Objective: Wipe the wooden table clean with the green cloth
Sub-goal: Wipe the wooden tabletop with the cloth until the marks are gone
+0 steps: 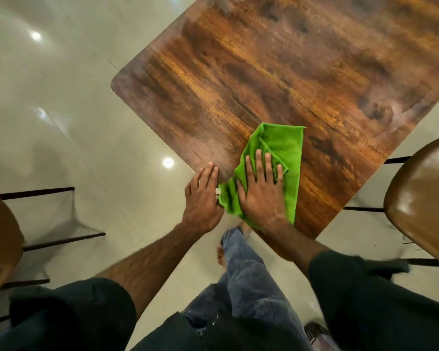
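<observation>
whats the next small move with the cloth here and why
Probably push the right hand, flat on the green cloth, forward across the wooden table: the cloth lies at the near corner, and most of the tabletop stretches beyond it.

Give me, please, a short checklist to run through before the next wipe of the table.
1. The right hand lies flat on the cloth: ok.
2. The cloth is spread smooth: not ok, it is folded and bunched.
3. The left hand rests at the edge of the table, fingers straight: ok.
4. The table ahead of the cloth is free of objects: ok, as far as the view shows.
5. Dirt remaining on the table: cannot tell, glare and grain hide it.
</observation>
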